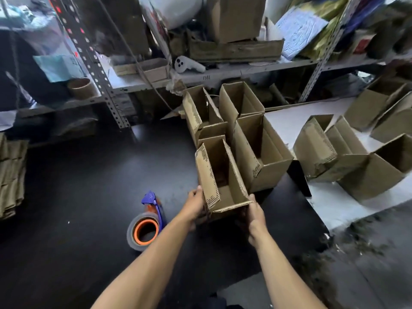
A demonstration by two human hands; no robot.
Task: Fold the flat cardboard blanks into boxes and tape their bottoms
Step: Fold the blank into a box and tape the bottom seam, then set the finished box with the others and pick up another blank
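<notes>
Both hands are setting an upright, open-topped brown cardboard box point(219, 175) on the dark floor.

The left hand point(196, 205) and right hand point(256, 216) are gripping its near corners, fingers curled round the walls. Its long axis is running away from them towards the formed brown boxes point(256, 139) touching behind. It is holding nothing visible; the orange-cored tape dispenser point(146, 226) is lying nearer the left hand.

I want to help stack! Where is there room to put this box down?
The dark floor is bare between the grey metal shelf, the blue-and-orange tape dispenser and the flat cardboard stack. Right of the held open brown box, folded boxes crowd together.
</notes>
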